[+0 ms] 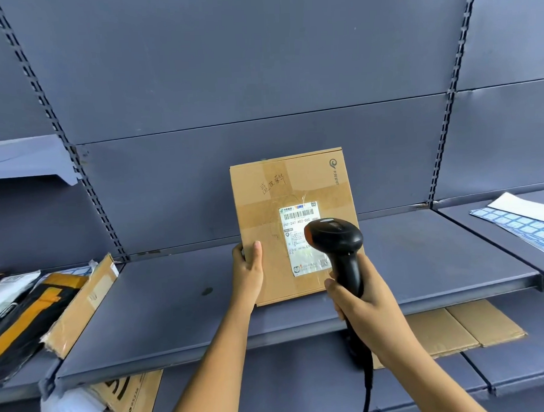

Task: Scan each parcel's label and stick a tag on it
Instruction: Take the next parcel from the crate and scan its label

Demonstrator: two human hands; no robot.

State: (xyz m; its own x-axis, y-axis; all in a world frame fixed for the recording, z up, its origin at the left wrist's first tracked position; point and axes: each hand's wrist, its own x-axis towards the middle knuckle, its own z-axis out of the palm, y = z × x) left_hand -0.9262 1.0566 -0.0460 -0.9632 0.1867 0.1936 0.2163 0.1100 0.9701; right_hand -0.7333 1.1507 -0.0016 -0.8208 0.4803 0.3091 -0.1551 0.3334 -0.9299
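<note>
A brown cardboard parcel [282,190] stands tilted above the grey shelf [163,308], its taped face toward me. A white shipping label [298,232] with a barcode is stuck on its lower right part. My left hand [247,270] grips the parcel's lower left edge, thumb on the front. My right hand [360,307] grips the handle of a black barcode scanner [335,237], whose head sits right in front of the label and hides part of it. The scanner's cable hangs down past my wrist.
Sheets of blue-and-white tags [524,224] lie on the shelf at the right. Several parcels [37,309] and a flat carton are piled at the left. Flat cardboard [466,325] lies on the lower shelf, with another box [129,395] below left.
</note>
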